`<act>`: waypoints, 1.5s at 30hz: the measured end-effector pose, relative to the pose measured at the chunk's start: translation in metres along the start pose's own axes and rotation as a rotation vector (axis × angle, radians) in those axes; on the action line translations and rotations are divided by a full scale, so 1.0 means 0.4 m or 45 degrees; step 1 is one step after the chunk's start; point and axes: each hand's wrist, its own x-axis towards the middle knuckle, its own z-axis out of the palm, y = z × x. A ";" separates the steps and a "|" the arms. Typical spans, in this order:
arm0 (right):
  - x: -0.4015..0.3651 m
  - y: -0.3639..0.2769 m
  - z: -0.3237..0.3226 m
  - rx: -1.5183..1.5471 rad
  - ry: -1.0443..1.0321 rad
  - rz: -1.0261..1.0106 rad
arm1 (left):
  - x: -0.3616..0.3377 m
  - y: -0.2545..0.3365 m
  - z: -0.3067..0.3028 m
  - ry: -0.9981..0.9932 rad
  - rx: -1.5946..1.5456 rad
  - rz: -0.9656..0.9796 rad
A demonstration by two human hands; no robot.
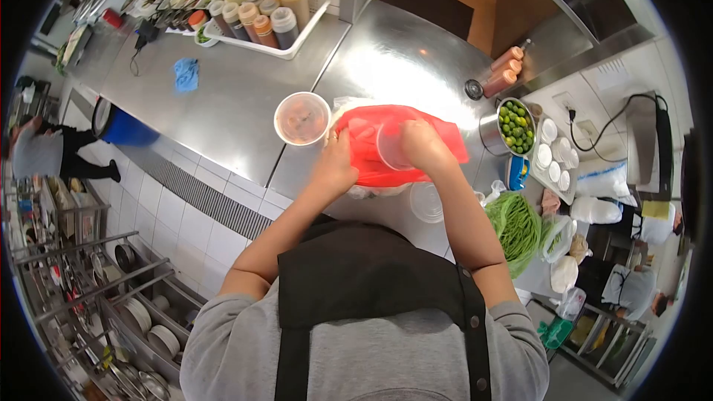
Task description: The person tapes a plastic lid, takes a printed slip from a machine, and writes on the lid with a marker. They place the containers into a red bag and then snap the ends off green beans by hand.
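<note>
A red plastic bag [423, 120] lies on the steel counter in front of me. My left hand [339, 165] is closed on the bag's left edge. Over the bag, my right hand [425, 145] grips a translucent plastic container [391, 147] by its right side; the fingertips are partly hidden. Just left of the bag stands a lidded round tub [302, 118] with brownish food inside. A clear round lid [427, 202] rests near the counter's front edge, below my right forearm. Some clear plastic shows from under the red bag.
Sauce bottles stand in a white tray [319, 18] at the back left, near a blue cloth [186, 74]. On the right are a pot of limes [517, 128], bagged green beans [514, 229] and a tray of small cups [551, 160]. Other people stand at both sides.
</note>
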 end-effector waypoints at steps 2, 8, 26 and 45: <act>0.021 -0.091 -0.106 0.186 0.142 -0.249 | -0.027 -0.032 0.026 0.023 -0.037 0.103; 0.376 -0.269 0.043 0.888 0.538 0.082 | -0.084 -0.084 0.076 -0.050 -0.124 0.100; 0.054 -0.068 -0.307 1.545 0.108 0.018 | -0.036 -0.136 0.013 0.122 -0.075 0.426; 0.060 -0.050 0.017 1.137 0.039 -0.018 | -0.036 -0.222 -0.076 0.041 -0.164 0.303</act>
